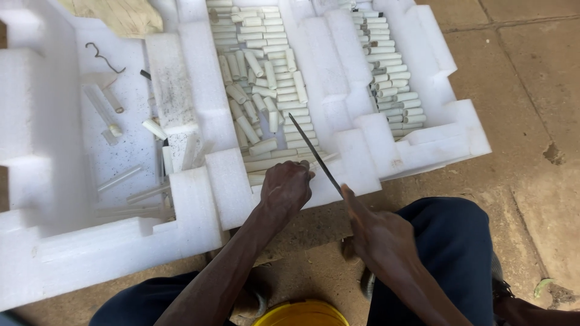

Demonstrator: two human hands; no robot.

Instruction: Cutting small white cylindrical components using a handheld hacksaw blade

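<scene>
A big white foam tray (199,199) lies on the floor, and its middle channel is filled with many short pale tubes (266,90), most of them lying across the channel. At the near end of this channel the left hand (287,188) is closed on a longer pale stick (275,163), whose long axis goes left to right just ahead of the fingers. The right hand (376,238) grips a thin dark blade (314,152) that slants up and left over the stick, very near to the left hand.

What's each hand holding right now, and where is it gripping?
Right hand holds a thin blade at its near end. Left hand pinches a white tube near its end.
</scene>
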